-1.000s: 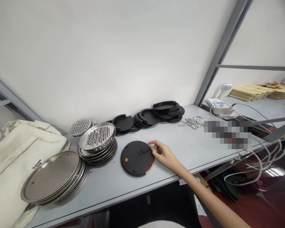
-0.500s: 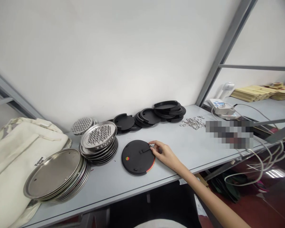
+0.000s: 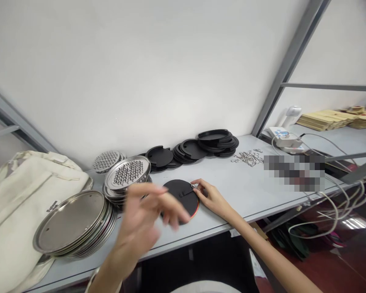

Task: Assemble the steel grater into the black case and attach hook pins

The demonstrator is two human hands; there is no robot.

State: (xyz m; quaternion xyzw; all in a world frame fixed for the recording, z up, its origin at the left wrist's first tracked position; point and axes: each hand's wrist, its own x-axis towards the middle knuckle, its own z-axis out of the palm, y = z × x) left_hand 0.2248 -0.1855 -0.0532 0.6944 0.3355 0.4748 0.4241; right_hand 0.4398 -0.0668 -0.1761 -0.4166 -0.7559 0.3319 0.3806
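Observation:
A round black plastic base lies flat on the table, with a raised slot on it and a red-yellow rim showing at its lower right. At its right edge, my right hand pinches a small silvery wire clip, mostly hidden by the fingers. My left hand hovers over the base's left side, blurred, fingers apart with nothing visible in them. A loose pile of similar silvery wire pieces lies at the back right of the table.
Grater discs and round metal plates are stacked at the left, beside a cream cloth bag. Several black rings are piled along the wall. White cables hang at the right, near a grey frame post.
My left hand has come into view from below and now covers part of the black base. My right hand keeps its place at the base's right edge.

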